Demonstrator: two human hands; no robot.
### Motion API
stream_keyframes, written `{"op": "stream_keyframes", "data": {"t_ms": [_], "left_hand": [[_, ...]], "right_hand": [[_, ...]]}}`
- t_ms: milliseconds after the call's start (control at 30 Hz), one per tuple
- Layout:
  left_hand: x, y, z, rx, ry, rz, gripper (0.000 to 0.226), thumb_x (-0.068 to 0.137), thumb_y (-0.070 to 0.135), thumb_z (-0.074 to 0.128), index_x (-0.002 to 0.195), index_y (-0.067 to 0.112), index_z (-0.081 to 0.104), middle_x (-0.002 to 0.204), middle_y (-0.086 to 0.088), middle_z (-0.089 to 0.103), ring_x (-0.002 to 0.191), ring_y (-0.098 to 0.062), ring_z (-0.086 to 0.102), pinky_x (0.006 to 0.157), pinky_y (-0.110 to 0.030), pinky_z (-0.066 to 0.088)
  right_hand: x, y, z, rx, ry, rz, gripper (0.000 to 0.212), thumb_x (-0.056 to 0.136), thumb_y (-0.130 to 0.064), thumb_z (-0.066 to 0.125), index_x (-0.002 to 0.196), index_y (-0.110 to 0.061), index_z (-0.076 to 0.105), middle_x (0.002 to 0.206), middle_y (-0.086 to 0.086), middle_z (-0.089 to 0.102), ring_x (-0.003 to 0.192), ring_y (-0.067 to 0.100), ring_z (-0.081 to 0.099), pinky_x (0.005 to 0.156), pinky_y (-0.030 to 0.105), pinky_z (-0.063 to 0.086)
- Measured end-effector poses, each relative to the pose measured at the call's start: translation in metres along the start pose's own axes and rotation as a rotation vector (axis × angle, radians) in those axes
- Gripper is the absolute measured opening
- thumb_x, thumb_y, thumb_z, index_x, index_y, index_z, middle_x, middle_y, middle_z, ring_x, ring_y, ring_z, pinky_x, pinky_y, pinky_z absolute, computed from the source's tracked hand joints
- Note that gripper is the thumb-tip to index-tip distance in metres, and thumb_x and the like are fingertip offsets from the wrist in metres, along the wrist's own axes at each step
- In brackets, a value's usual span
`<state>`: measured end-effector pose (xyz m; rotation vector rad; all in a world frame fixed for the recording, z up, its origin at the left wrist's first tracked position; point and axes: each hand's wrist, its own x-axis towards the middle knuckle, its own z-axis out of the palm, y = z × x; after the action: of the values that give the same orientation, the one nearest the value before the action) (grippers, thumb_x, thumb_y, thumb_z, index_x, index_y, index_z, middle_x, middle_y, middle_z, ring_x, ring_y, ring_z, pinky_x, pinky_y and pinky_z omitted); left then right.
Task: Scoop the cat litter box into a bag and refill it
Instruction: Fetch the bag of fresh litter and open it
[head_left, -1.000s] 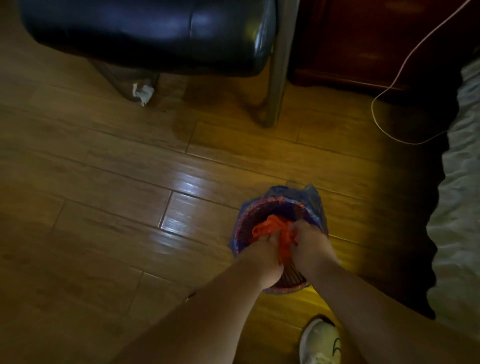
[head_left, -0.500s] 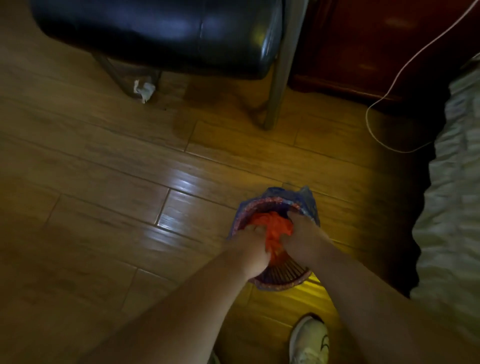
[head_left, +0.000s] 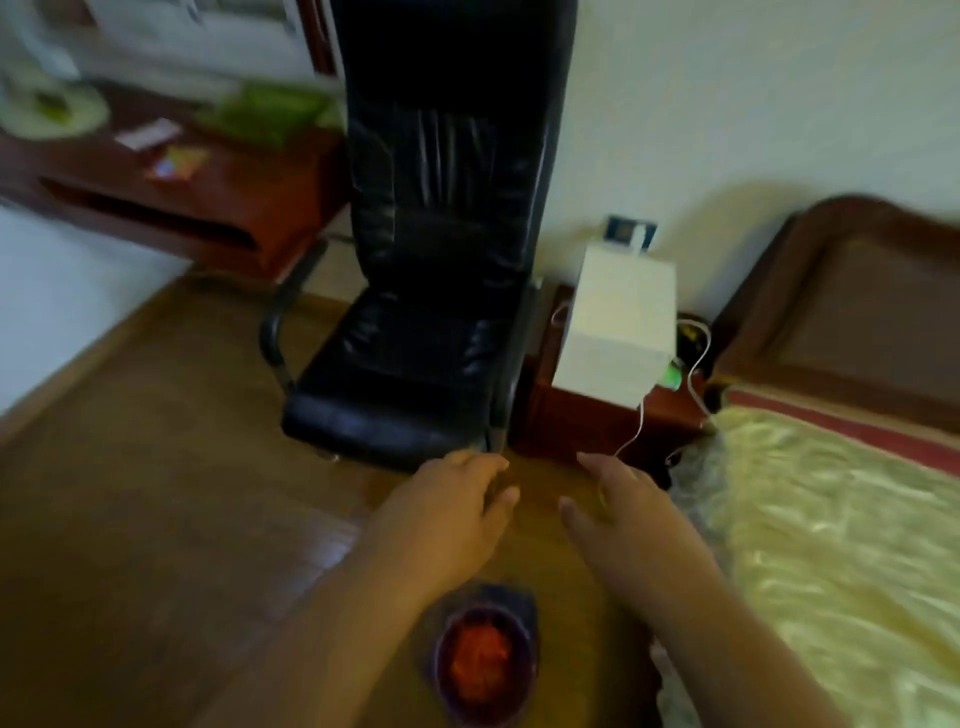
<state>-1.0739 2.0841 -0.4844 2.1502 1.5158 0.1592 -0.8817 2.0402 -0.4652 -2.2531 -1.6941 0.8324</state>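
The fingers of the left hand (head_left: 457, 491) and right hand (head_left: 618, 499) are held loosely extended, nothing gripped. Below them, a crumpled orange bag (head_left: 480, 657) is seen inside a round purple bin (head_left: 485, 665) on glossy wooden planks (head_left: 156, 519), near a creased black leather chair (head_left: 431, 312).

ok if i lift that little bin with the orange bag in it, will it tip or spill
The bin looks small and slim, so it probably lifts light and tips easily. The orange bag looks crumpled and soft, likely floppy, and sits inside the rim, so it should stay in if kept upright.
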Motion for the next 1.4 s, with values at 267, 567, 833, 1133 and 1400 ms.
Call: {"op": "stream_keyframes", "data": {"t_ms": [267, 567, 833, 1133, 1400], "left_hand": [[-0.096, 0.159, -0.188, -0.011, 0.245, 0.189, 0.049, 0.102, 0.053, 0.042, 0.148, 0.037, 0.040, 0.150, 0.015, 0.043, 0.134, -0.008, 0.044, 0.109, -0.035, 0.045], [-0.114, 0.248, -0.215, -0.018, 0.245, 0.337, 0.051, 0.100, 0.058, 0.039, 0.149, 0.043, 0.036, 0.155, 0.015, 0.038, 0.139, -0.010, 0.040, 0.113, -0.037, 0.041], [-0.094, 0.276, -0.221, 0.074, 0.083, 0.571, 0.050, 0.098, 0.063, 0.033, 0.147, 0.050, 0.031, 0.156, 0.024, 0.033, 0.144, -0.007, 0.031, 0.118, -0.040, 0.028], [-0.088, 0.284, -0.196, 0.168, -0.075, 0.953, 0.057, 0.096, 0.068, 0.025, 0.147, 0.046, 0.035, 0.153, 0.024, 0.037, 0.139, -0.007, 0.037, 0.112, -0.043, 0.039], [-0.204, 0.343, -0.156, 0.160, -0.265, 1.409, 0.065, 0.087, 0.071, 0.019, 0.141, 0.044, 0.043, 0.146, 0.023, 0.046, 0.135, -0.007, 0.042, 0.107, -0.040, 0.038]], "right_hand": [[-0.127, -0.063, -0.202, 0.001, 0.285, -0.150, 0.061, 0.094, -0.065, 0.050, 0.148, -0.042, 0.036, 0.150, -0.008, 0.048, 0.129, 0.020, 0.054, 0.102, 0.045, 0.051], [-0.199, -0.054, -0.280, -0.021, 0.465, -0.073, 0.061, 0.094, -0.065, 0.049, 0.149, -0.041, 0.034, 0.150, -0.010, 0.046, 0.128, 0.018, 0.054, 0.103, 0.043, 0.050], [-0.252, -0.046, -0.290, 0.019, 0.660, 0.221, 0.064, 0.094, -0.064, 0.050, 0.151, -0.040, 0.033, 0.154, -0.012, 0.041, 0.128, 0.017, 0.054, 0.107, 0.043, 0.046], [-0.329, -0.057, -0.228, 0.023, 0.844, 0.676, 0.065, 0.094, -0.069, 0.043, 0.152, -0.043, 0.029, 0.158, -0.020, 0.033, 0.145, 0.009, 0.035, 0.116, 0.039, 0.036], [-0.483, -0.081, -0.164, 0.031, 1.023, 1.171, 0.065, 0.094, -0.067, 0.046, 0.152, -0.041, 0.033, 0.158, -0.018, 0.035, 0.142, 0.009, 0.038, 0.115, 0.037, 0.037]]}}
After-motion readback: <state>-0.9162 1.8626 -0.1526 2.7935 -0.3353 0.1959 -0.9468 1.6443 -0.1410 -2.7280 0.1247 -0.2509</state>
